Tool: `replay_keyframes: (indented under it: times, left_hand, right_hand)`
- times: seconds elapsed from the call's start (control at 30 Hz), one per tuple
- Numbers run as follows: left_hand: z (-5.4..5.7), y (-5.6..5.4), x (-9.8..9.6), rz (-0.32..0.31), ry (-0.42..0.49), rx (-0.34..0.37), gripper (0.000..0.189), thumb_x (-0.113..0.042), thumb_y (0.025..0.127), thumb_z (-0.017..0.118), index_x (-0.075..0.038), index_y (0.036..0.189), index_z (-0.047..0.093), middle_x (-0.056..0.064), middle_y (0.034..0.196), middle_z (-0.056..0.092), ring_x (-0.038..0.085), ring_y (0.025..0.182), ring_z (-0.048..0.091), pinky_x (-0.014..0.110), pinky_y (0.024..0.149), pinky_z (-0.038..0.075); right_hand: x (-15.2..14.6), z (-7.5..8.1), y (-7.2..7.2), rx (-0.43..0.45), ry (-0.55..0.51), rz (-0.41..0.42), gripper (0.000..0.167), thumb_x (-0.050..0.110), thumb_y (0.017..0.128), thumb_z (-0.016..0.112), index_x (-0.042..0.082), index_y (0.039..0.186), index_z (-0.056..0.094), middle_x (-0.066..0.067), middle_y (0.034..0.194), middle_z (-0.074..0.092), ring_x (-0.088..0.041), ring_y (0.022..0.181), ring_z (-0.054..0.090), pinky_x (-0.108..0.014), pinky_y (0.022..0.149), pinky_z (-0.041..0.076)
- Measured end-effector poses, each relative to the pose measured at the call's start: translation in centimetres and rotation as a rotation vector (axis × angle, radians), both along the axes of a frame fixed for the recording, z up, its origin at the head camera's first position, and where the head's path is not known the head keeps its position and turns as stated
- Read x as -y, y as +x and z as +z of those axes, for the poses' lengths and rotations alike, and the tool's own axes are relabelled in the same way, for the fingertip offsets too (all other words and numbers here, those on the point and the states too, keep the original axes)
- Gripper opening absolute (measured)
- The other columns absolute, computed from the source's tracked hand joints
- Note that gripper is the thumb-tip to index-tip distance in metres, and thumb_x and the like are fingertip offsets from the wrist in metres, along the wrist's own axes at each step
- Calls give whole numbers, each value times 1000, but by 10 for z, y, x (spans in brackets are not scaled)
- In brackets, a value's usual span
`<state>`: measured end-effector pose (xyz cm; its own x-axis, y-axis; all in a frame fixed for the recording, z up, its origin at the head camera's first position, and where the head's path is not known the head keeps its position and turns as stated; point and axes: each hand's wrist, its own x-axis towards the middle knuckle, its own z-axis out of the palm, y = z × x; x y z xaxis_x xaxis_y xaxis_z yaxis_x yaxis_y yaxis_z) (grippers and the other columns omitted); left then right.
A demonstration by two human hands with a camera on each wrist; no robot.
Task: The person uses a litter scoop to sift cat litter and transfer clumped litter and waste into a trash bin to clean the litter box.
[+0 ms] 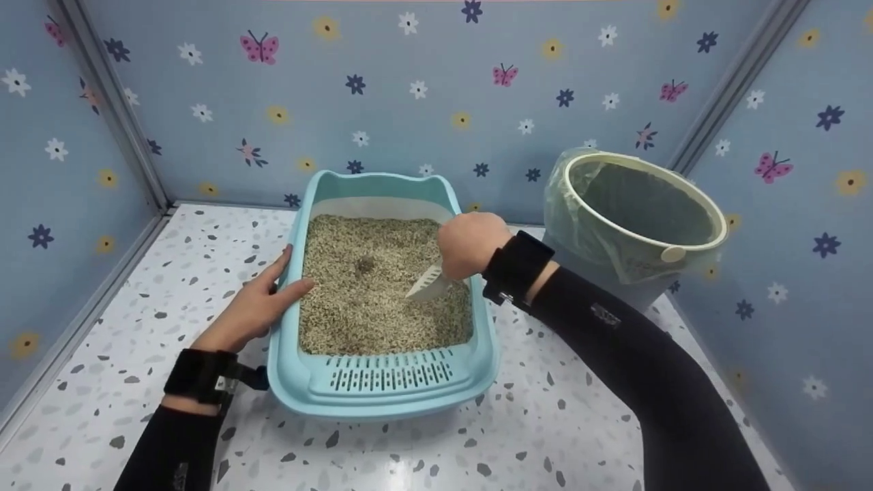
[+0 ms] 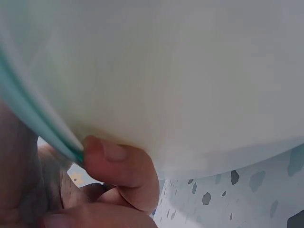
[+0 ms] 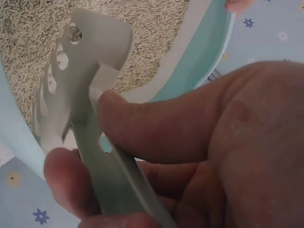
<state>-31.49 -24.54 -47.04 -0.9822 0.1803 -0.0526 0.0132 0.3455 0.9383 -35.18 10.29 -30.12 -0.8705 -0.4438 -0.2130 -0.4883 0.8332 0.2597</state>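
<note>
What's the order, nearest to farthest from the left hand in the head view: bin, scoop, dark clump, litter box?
1. Litter box: left hand grips its left rim.
2. Dark clump: on the litter.
3. Scoop: in the right hand.
4. Bin: far right.

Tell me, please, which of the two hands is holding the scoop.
The right hand: it grips the scoop over the litter, whereas the left hand holds the blue litter box by its rim.

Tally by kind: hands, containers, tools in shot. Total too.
Hands: 2 (left hand, right hand)
Containers: 2 (blue litter box, lined bin)
Tools: 1 (slotted scoop)
Total: 5
</note>
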Motion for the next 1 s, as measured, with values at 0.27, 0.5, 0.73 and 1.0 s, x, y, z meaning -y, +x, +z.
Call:
replay_keyframes:
  times: [0.27,0.5,0.73,1.0]
  left_hand:
    - [0,1,-2,19,14,11,96,-59,108,69,-43,179,7,32,122,65,29,80,76,44,66,68]
    - [-1,1,0,10,23,1,95,-55,110,69,-40,179,6,34,120,66,31,81,77,45,67,68]
    - [-2,0,2,10,25,9,93,-52,112,67,-39,179,4,36,125,63,33,85,77,46,68,69]
    - [-2,-1,2,20,-1,7,94,-55,111,67,-39,179,5,33,123,65,27,77,75,41,60,66]
  right_hand:
    - [-4,-3,-11,63,-24,-43,26,20,98,72,18,75,60,1,72,54,-21,67,53,-41,57,48]
    - [-2,-5,-16,104,-37,-64,21,16,98,68,16,78,64,1,73,61,-20,63,57,-38,54,48]
    - [2,-10,-19,144,-29,-76,33,10,99,62,19,68,57,2,63,54,-16,52,51,-34,50,42]
    - [9,-24,-23,112,-10,-37,31,10,96,62,19,68,53,1,68,52,-20,61,52,-38,56,46]
